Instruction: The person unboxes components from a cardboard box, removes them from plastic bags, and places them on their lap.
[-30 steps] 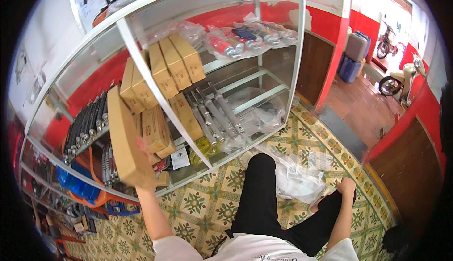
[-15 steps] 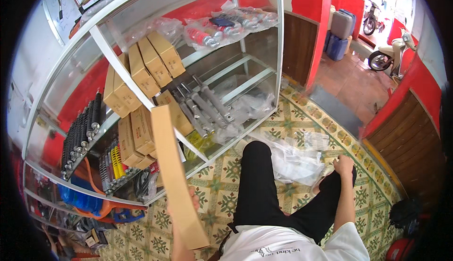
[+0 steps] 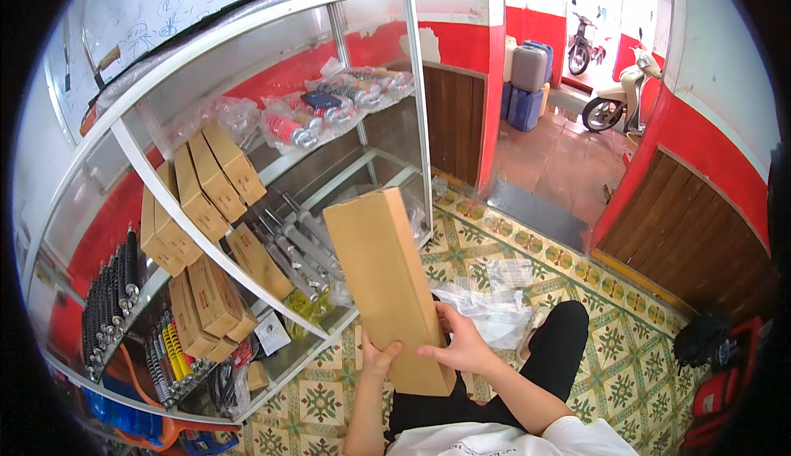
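Note:
I hold a long brown cardboard box upright and tilted in front of me, over my lap. My left hand grips its lower left edge. My right hand grips its lower right side with the fingers wrapped on it. Behind the box stands a white-framed glass display case. Several similar brown boxes lean in a row on its shelves. More of these boxes stand lower in the case.
Metal shock absorbers and bagged parts lie on the shelves, black springs at the left. Clear plastic bags lie on the patterned tile floor by my black-trousered knee. Blue drums and scooters stand beyond the doorway.
The box came out of the case in my left hand and swung right in front of me. My right hand left the floor bags and took hold of the box.

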A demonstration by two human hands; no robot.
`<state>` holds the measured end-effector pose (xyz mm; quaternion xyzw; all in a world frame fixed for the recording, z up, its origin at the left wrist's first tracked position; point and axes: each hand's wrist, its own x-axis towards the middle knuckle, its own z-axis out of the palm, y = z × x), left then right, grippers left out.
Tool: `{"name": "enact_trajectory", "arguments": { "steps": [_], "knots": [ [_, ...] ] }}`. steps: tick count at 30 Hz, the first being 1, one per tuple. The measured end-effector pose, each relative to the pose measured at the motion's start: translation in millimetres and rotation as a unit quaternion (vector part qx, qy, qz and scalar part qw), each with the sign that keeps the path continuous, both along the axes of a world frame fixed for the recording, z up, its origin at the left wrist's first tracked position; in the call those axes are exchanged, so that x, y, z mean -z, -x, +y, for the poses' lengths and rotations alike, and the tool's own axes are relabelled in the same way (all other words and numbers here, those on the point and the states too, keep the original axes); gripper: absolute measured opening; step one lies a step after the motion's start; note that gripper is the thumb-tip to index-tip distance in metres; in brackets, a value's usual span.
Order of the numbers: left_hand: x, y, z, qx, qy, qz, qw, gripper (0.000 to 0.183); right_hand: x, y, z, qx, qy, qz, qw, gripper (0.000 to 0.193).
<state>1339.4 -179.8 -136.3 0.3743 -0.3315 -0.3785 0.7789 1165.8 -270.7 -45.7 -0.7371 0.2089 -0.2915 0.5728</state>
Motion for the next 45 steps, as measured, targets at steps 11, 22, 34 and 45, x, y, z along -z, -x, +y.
{"name": "enact_trajectory", "arguments": {
  "steps": [11,22,34,45],
  "knots": [
    [7,-12,-19,-0.034,-0.109,-0.379,0.919,0.047,37,6,-50,-0.07,0.039,-0.016,0.997,0.068],
    [-30,-29,-32,-0.019,-0.083,-0.347,0.934,0.048,-16,-6,-50,-0.016,0.165,-0.053,0.985,0.087],
    [-181,10,-58,-0.162,0.118,-0.3,0.933,0.083,-92,-19,-46,0.073,0.206,-0.189,0.958,0.087],
    [-174,34,-74,-0.157,0.098,-0.318,0.93,0.071,-85,-1,-51,0.099,0.095,-0.253,0.958,0.081]
  ]
}}
